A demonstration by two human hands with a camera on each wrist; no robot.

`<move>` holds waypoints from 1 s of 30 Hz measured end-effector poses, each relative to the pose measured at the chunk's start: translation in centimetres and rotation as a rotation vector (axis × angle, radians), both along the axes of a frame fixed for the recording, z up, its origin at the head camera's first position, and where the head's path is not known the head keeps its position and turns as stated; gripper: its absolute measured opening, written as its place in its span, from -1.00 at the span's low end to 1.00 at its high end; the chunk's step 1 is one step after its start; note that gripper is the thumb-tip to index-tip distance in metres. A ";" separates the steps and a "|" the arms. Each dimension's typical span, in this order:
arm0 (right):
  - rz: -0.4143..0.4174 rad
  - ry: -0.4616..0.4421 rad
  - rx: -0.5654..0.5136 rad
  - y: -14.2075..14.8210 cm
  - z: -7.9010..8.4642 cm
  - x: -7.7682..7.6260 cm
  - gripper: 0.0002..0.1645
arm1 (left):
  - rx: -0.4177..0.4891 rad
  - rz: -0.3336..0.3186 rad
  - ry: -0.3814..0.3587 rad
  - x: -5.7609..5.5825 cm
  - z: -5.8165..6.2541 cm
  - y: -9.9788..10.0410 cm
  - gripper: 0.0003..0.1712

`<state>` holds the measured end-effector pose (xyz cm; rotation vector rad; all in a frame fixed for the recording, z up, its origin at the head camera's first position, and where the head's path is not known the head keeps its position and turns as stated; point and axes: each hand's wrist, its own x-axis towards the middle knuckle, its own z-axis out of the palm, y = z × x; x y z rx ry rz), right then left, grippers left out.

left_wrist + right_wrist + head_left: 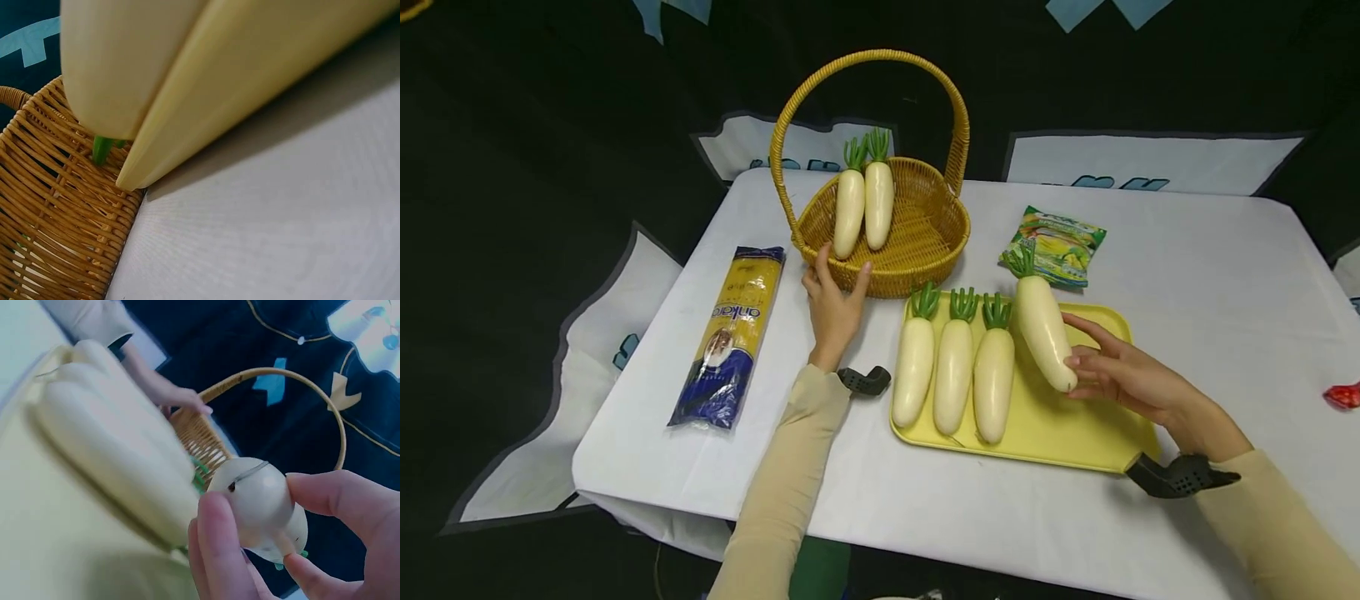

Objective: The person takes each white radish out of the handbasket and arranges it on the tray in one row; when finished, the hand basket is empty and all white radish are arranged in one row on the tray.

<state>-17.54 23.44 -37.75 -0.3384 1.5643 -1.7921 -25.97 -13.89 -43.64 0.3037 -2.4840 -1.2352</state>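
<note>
My right hand [1093,367] grips the blunt end of a white radish [1042,329] with a green top, holding it tilted over the yellow tray [1075,433]; the right wrist view shows my fingers [219,550] curled round that radish [259,506]. Three more radishes [953,367] lie side by side on the tray. My left hand [833,292] rests on the front rim of the wicker basket [925,250], thumb and fingers spread against it. Two radishes [863,204] lie inside the basket. The left wrist view shows basket weave [56,231] and the tray's edge [250,87].
A long packet of spaghetti [730,333] lies left of the basket on the white table [1210,275]. A green snack bag [1056,246] sits behind the tray. A red wrapper [1343,396] is at the right edge. Dark floor surrounds the table.
</note>
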 end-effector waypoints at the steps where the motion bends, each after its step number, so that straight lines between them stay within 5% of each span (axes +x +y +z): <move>1: -0.011 0.015 0.011 0.2 -0.4 0.5 -0.23 | 0.001 -0.001 -0.004 0.0 -0.1 0.0 -0.13; 7: -0.065 0.077 0.108 0.4 -2.4 3.1 -0.21 | -0.003 0.006 -0.009 0.1 0.0 0.0 -0.13; 13: -0.147 0.156 0.305 -0.8 -2.6 4.7 -0.18 | -0.006 0.006 0.014 0.0 0.3 -0.2 -0.15; 21: -0.181 0.214 0.449 -2.3 -2.7 5.4 -0.15 | -0.003 0.000 0.022 -0.2 0.0 -0.2 -0.15; 30: -0.162 0.346 0.477 -2.0 -1.5 5.0 -0.45 | -0.007 -0.010 0.032 -0.1 -0.1 0.0 -0.15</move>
